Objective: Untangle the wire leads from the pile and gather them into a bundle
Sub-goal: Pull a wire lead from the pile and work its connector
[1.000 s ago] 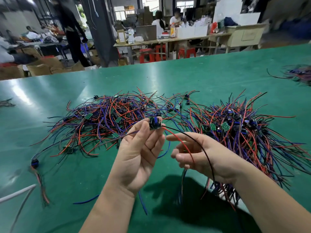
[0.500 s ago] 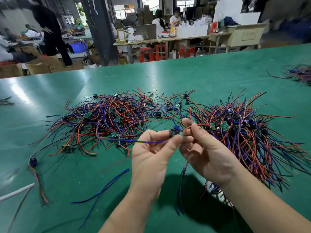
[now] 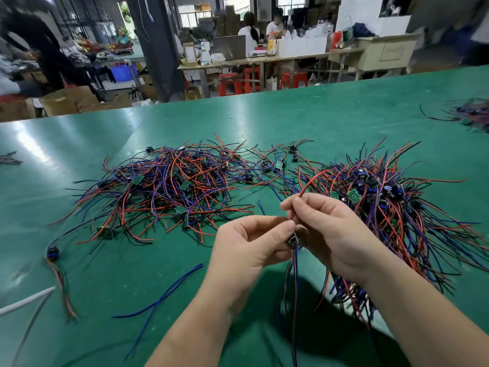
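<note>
Red wire (image 3: 308, 184) now drawn up toward 12 o'clock, pinched in the right hand (image 3: 330, 229) grip; left hand (image 3: 246, 245) grip clamped on the connector (image 3: 292, 239). Blue tails (image 3: 295, 271) no longer stretched to 9 o'clock, hanging at 6 o'clock clear of the pile (image 3: 172, 189). Looks freed, ready for bundling

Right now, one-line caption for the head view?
Left hand and right hand pinch one wire lead above the green table, tangled pile behind.
</note>
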### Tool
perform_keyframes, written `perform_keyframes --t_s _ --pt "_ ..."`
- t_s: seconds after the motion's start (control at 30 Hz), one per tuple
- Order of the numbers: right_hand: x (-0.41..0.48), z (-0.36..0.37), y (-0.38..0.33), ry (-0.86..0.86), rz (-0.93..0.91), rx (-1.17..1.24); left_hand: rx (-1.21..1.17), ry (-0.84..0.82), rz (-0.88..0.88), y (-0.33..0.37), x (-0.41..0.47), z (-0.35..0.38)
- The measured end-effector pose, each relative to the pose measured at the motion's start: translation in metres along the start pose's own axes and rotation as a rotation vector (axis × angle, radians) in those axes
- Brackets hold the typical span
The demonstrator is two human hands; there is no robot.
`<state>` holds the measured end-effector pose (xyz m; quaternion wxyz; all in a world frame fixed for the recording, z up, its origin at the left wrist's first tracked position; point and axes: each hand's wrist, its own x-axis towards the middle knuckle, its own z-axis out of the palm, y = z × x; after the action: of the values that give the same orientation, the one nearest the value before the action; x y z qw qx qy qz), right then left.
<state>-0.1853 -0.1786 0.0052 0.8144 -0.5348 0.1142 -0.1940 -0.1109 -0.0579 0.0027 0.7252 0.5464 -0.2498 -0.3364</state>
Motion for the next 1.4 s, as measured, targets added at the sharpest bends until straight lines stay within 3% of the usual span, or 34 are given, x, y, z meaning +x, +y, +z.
perform_keyframes --t_s 0.2,0.63,0.93,1.03,1.13,1.23,1.3,1.4 --pt "0.004 -0.003 0.010 -0.013 0.021 -0.278 0.005 0.052 -0.006 -0.004 0.002 -0.003" --pt "0.013 -0.028 -0.013 0.418 -0.070 -0.056 0.463 -0.410 -0.299 -0.005 -0.007 -0.011" --pt "0.010 -0.028 -0.017 0.448 -0.119 -0.047 0.521 -0.483 -0.313 0.015 -0.005 -0.037" --pt "0.012 -0.031 -0.017 0.473 -0.111 -0.028 0.495 -0.405 -0.255 0.020 -0.003 -0.042" --pt "0.016 -0.035 -0.017 0.532 -0.178 -0.035 0.321 -0.151 -0.150 0.021 0.004 -0.045" --pt "0.016 -0.030 -0.012 0.549 -0.217 -0.223 0.216 0.024 -0.098 0.017 0.010 -0.044" --pt "0.010 -0.022 -0.005 0.443 -0.223 -0.423 0.172 0.080 -0.091 0.014 0.011 -0.041" --pt "-0.002 -0.003 0.007 0.082 -0.212 -0.600 0.179 0.089 -0.092 0.008 0.012 -0.037"
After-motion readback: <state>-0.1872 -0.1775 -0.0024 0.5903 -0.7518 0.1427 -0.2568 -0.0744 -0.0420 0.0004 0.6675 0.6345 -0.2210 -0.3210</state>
